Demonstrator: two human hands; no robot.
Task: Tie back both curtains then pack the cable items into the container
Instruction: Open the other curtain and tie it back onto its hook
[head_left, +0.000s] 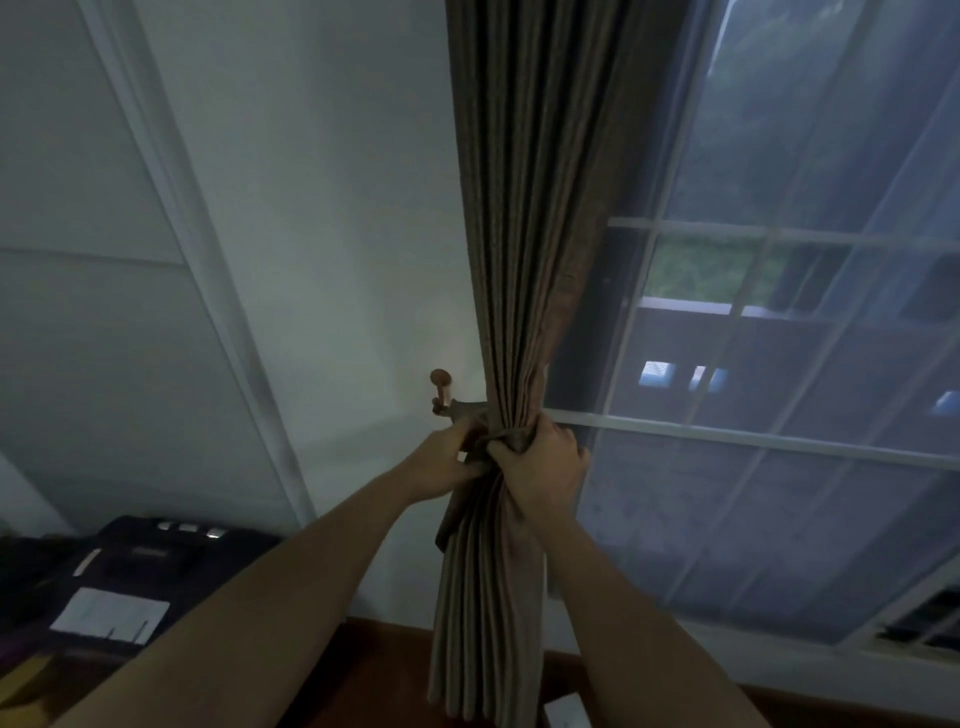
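Both grips are closed: the right hand (540, 457) bunches the brown curtain (524, 234) beside the window (779, 322), the left hand (444, 462) pinches the tieback (470, 415) near the wall hook (441, 389).

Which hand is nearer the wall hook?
Left. The left hand is just below the wall hook, at the tieback; the right hand grips the curtain further right.

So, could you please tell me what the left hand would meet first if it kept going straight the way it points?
Most likely the tieback band it is already grasping, then the wooden wall hook just above; depth is hard to judge. The left hand points up toward both, beside the gathered curtain.
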